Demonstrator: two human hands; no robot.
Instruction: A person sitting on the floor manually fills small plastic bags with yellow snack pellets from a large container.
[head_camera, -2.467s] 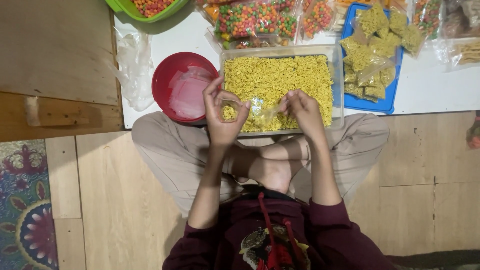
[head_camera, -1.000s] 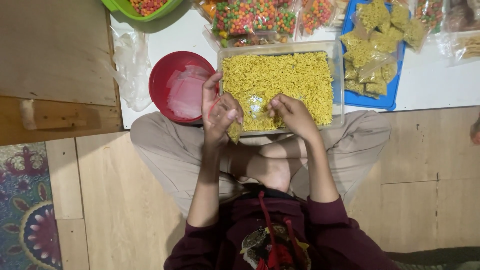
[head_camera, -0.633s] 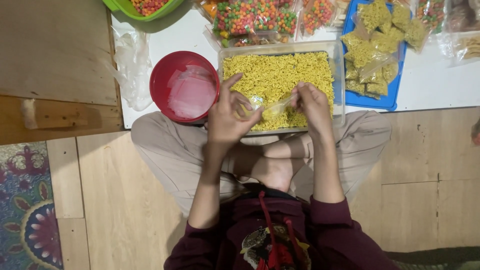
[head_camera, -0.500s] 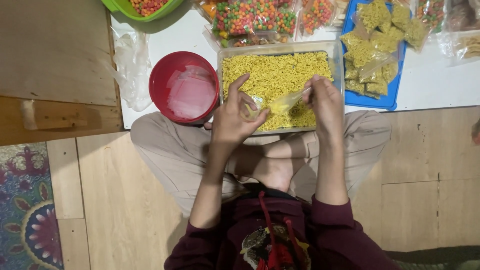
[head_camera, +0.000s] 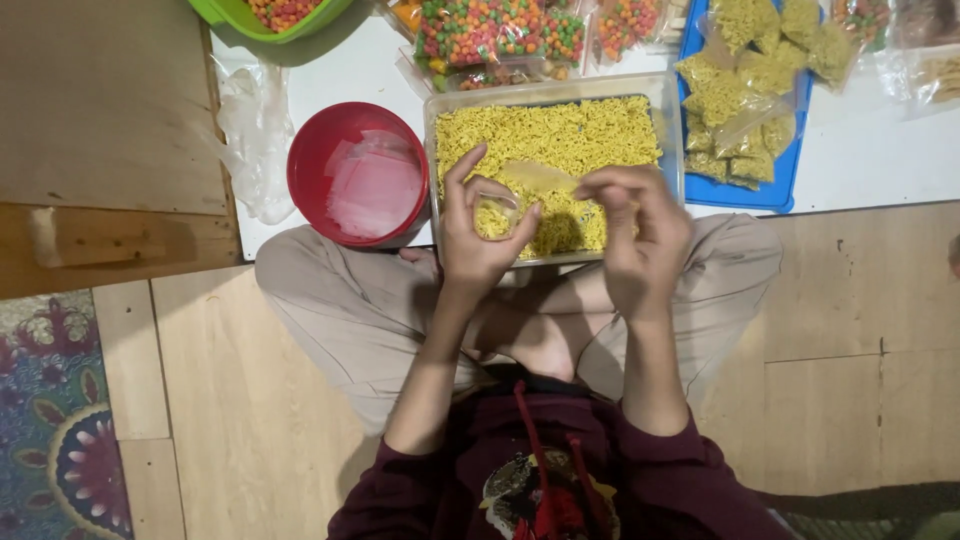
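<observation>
A clear rectangular tub (head_camera: 673, 120) full of yellow crispy noodles rests against my crossed legs. Both hands hover over its near half. My left hand (head_camera: 477, 235) pinches one end of a small clear plastic bag (head_camera: 527, 181) that holds some yellow noodles. My right hand (head_camera: 640, 230) grips the bag's other end, and the bag is stretched between them.
A red bowl (head_camera: 312, 160) with flat clear bags stands left of the tub. A blue tray (head_camera: 790, 160) of filled noodle bags lies to the right. Bags of coloured snacks (head_camera: 490, 30) and a green bowl (head_camera: 232, 15) sit behind. A patterned rug (head_camera: 50, 430) lies at the left.
The noodle-filled bag went from hanging in my left hand to being pulled out sideways between both hands. My right hand swung right, then curled back over the tub.
</observation>
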